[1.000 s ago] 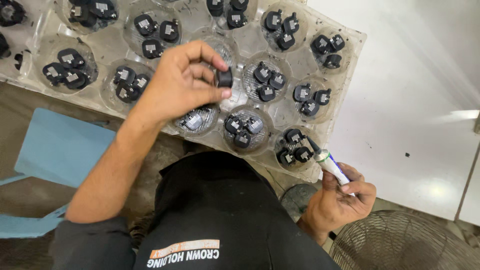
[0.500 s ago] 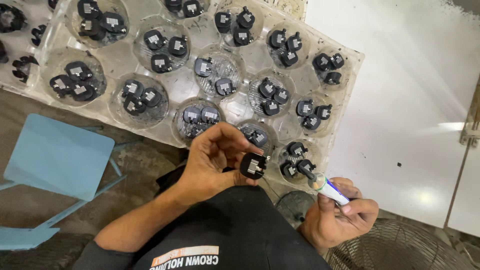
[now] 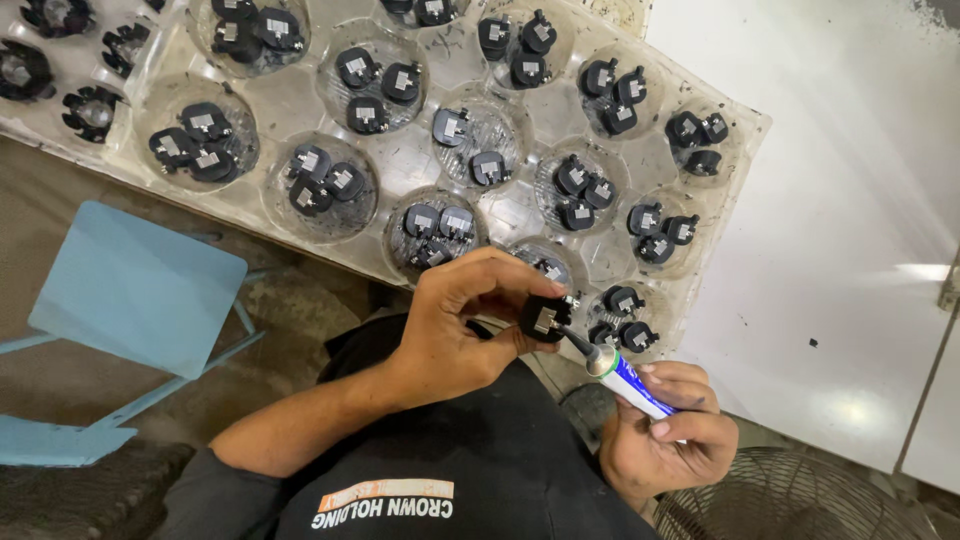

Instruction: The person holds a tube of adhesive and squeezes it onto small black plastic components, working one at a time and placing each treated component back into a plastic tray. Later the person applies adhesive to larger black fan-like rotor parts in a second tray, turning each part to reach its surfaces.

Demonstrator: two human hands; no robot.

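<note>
Black, small and moulded from plastic, the part with a metal tab (image 3: pixel 545 318) sits pinched between the thumb and fingertips of the left hand (image 3: pixel 455 325), held just off the near edge of the clear plastic tray of round wells (image 3: pixel 400 165). The right hand (image 3: pixel 665 440) is closed around a white and blue squeeze tube (image 3: pixel 632 383), whose dark nozzle touches the part. White tabletop (image 3: pixel 830 250) lies open to the right of the tray; a blue plastic stool (image 3: pixel 135 290) stands apart on the left. Half a second ago the nozzle was short of the part; now the two meet, and the left hand has dropped slightly nearer the body.
</note>
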